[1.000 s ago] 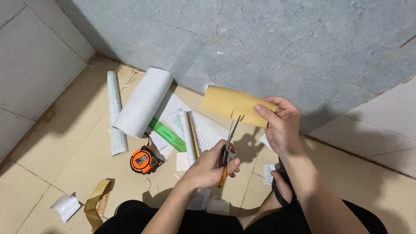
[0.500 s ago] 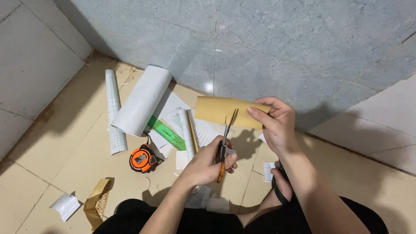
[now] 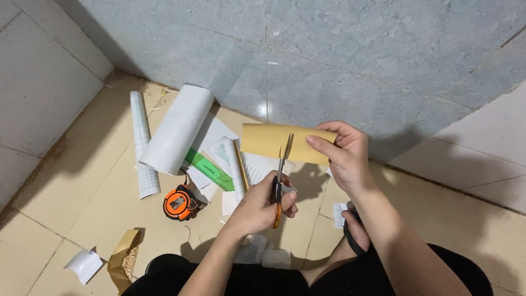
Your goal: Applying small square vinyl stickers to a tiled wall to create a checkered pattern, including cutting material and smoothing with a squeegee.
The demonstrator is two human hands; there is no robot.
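Head view: I note my right hand [image 3: 345, 156] pinching a curled tan paper sheet [image 3: 274, 141] above the tiled floor [image 3: 82, 181]. My left hand [image 3: 260, 205] is closed around orange-handled scissors [image 3: 279, 175], blades parted at the sheet's lower edge. An orange tape measure [image 3: 178, 203] and white paper rolls [image 3: 175, 129] lie nearby.

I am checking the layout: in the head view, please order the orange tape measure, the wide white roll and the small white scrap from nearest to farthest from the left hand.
From the left hand:
1. Orange tape measure, just left.
2. Wide white roll, up-left by the wall.
3. Small white scrap, far lower-left.
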